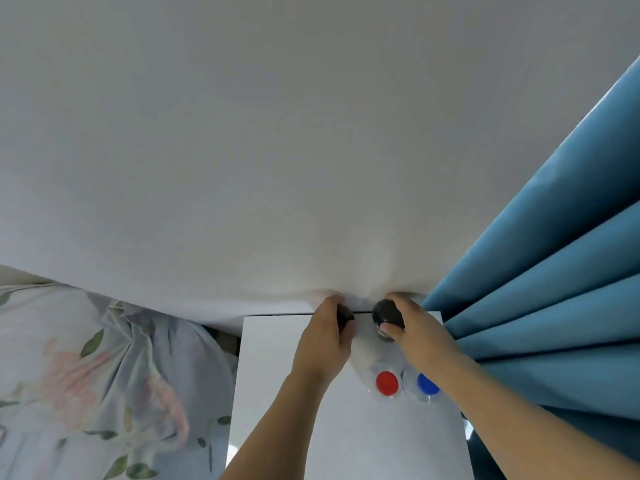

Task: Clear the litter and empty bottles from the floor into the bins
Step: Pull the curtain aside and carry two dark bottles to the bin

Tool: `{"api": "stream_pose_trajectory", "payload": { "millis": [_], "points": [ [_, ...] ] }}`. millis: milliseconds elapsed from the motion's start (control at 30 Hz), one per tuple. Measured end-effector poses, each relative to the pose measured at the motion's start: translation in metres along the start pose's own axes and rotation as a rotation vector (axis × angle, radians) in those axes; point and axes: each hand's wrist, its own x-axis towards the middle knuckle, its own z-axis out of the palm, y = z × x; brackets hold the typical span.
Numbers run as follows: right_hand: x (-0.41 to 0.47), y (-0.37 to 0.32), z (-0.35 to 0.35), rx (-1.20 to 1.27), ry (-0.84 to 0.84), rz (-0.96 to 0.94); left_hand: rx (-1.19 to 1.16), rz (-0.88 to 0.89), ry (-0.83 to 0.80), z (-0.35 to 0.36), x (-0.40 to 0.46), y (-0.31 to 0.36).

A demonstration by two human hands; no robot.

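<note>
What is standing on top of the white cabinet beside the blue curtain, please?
On the white cabinet stand a red-capped bottle and a blue-capped bottle. The left hand and right hand each hold a dark object at the back edge; the hands cover most of both.

Bare tabletop lies open near-left; two capped bottles and curtain crowd the right.

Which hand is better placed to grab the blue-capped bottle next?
Probably the right. The right hand grips a dark-capped bottle, and its forearm passes right beside the blue-capped bottle. The left hand holds another dark object beyond the red-capped bottle. Either must let go first.
</note>
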Motion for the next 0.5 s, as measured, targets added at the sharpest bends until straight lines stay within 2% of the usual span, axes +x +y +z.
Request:
{"api": "stream_pose_trajectory", "payload": {
  "millis": [133, 267, 400, 500],
  "points": [
    [-0.004, 0.000, -0.003, -0.019, 0.021, -0.027, -0.064, -0.012, 0.041, 0.004, -0.003, 0.001],
    [-0.031, -0.017, -0.024, -0.084, 0.001, -0.038, 0.020, -0.027, 0.087, -0.016, -0.032, 0.016],
    [-0.085, -0.070, -0.058, 0.015, 0.016, -0.107, -0.054, -0.144, 0.210, -0.077, -0.086, 0.055],
    [-0.127, -0.119, -0.085, 0.069, 0.070, -0.230, -0.091, -0.210, 0.312, -0.131, -0.124, 0.086]
  ]
}}
